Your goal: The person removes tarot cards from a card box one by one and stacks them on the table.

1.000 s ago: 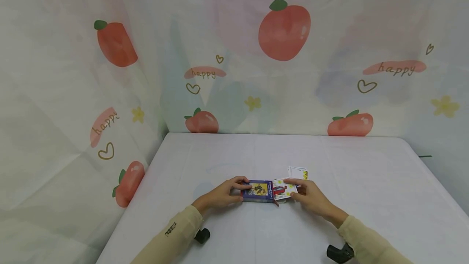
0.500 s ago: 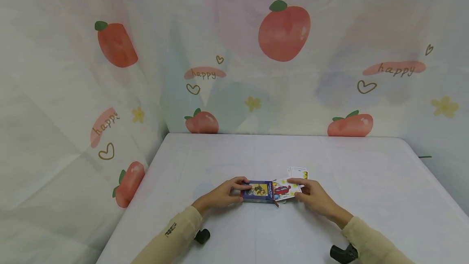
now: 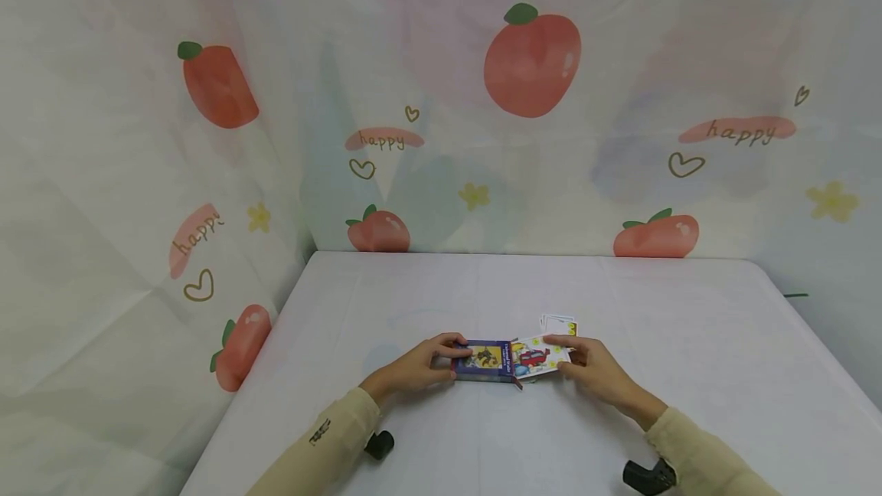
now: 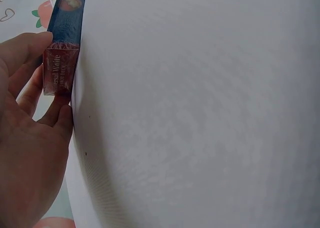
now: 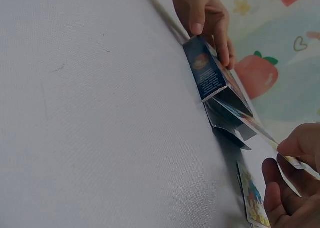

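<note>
My left hand (image 3: pixel 416 366) grips the closed end of a dark blue tarot card box (image 3: pixel 482 360) lying on the table. In the left wrist view its red end panel (image 4: pixel 61 70) reads "Waite Tarot Deck". The box's right end stands open, its flap (image 5: pixel 230 133) hanging out in the right wrist view. A tarot card (image 3: pixel 539 356) with a red-robed figure sticks partway out of that opening, slightly tilted. Thumb and fingers of my right hand (image 3: pixel 599 375) pinch the card's outer end. The card's inner end is hidden inside the box.
Several loose tarot cards (image 3: pixel 560 323) lie fanned on the white table (image 3: pixel 413 297) just behind my right hand. Black wrist devices (image 3: pixel 379 445) show under both sleeves. A fruit-patterned cloth (image 3: pixel 441 98) hangs behind the table.
My right hand has moved a little to the right, drawing the card further out of the box. The left hand and box have stayed in place.
</note>
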